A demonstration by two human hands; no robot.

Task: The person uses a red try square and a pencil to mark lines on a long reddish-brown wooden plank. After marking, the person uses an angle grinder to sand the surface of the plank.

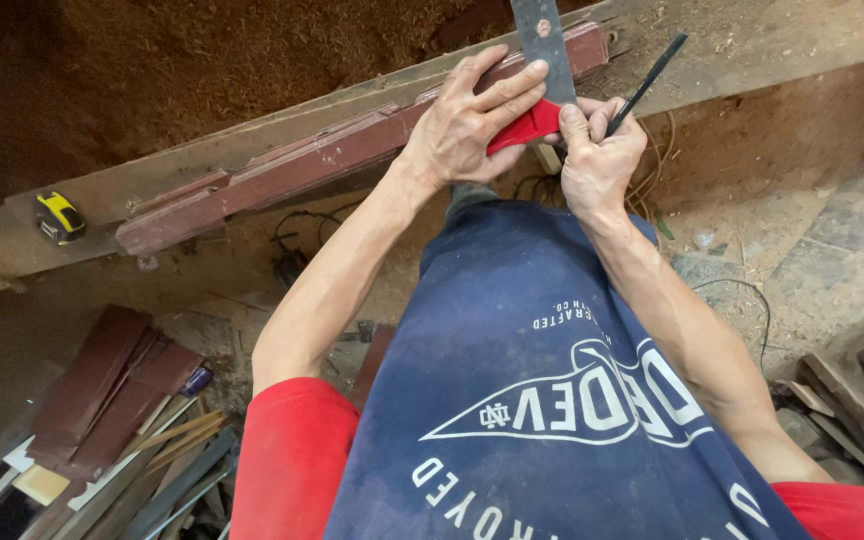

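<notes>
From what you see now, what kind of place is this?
Probably a woodworking shop: a heap of brown sawdust behind the bench, a long reddish-brown moulded wooden piece under a red-handled metal try square, and a yellow tape measure.

one head-worn camera looks steeply down from close above, past the person's chest to the counter [202,165] at the far side.

Yellow tape measure [59,216] on bench [12,235]; reddish offcuts [112,385] stacked on floor; cables [302,225] below.
</notes>
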